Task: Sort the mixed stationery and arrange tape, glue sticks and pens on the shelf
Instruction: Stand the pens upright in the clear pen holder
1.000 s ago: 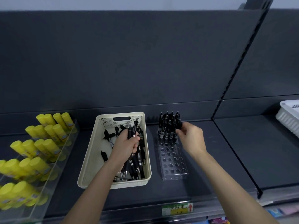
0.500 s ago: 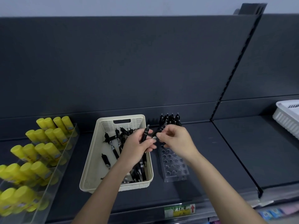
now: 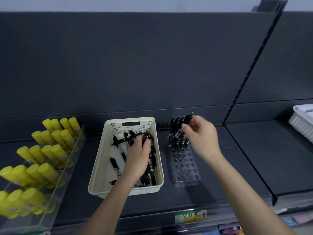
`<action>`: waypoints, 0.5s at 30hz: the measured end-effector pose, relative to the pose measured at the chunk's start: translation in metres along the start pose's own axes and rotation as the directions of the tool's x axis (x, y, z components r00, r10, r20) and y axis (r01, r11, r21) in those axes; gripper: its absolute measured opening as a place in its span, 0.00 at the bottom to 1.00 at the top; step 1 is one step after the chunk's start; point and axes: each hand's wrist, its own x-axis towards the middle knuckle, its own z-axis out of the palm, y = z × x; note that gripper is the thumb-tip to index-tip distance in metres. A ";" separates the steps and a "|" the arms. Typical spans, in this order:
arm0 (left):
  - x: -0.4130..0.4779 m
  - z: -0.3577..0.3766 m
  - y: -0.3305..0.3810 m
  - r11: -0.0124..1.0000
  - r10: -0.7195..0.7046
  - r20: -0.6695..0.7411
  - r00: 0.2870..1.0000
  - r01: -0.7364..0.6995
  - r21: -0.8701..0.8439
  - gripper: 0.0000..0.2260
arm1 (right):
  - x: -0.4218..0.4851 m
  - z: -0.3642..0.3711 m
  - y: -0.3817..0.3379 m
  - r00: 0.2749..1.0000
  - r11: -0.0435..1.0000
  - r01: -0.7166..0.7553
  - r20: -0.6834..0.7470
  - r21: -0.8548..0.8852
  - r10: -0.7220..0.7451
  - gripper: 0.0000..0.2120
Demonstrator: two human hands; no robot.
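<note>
Pens lie loose in a cream plastic basket on the dark grey shelf, and the left hand reaches into that basket with its fingers clenched around a few black pens at the far end. Just right of those fingers, across a narrow strip of bare shelf, stands a clear acrylic pen holder drilled with rows of holes; only its far rows hold upright black pens, the near rows being open. The right hand hovers above the far end of the holder, its fingers pinching a single black pen that tilts up and away over the standing ones. Right of this hand the shelf runs bare to a slotted black upright, beyond which a white basket sits at the frame's edge. Far left of the left fingers, yellow glue sticks fill a clear tiered tray whose corner nearly meets the cream basket. Behind everything rises a plain dark back panel. On the shelf's front lip, below the holder, a price label shows green and yellow bands and a red arrow; its writing is too blurred to read.
</note>
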 end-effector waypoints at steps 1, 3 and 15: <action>0.000 0.002 -0.001 1.000 -0.024 0.010 1.000 0.024 -0.011 0.13 | -0.001 0.001 0.000 1.000 0.998 0.027 -0.009 -0.060 -0.028 0.04; 0.000 0.003 -0.003 1.000 -0.020 0.037 0.999 0.020 -0.003 0.11 | -0.001 0.005 0.003 0.997 0.985 0.069 -0.009 -0.155 -0.072 0.07; 0.000 0.002 -0.006 1.000 0.019 0.037 0.999 -0.019 0.002 0.12 | -0.005 0.028 0.030 0.992 0.941 0.084 0.120 -0.327 -0.047 0.11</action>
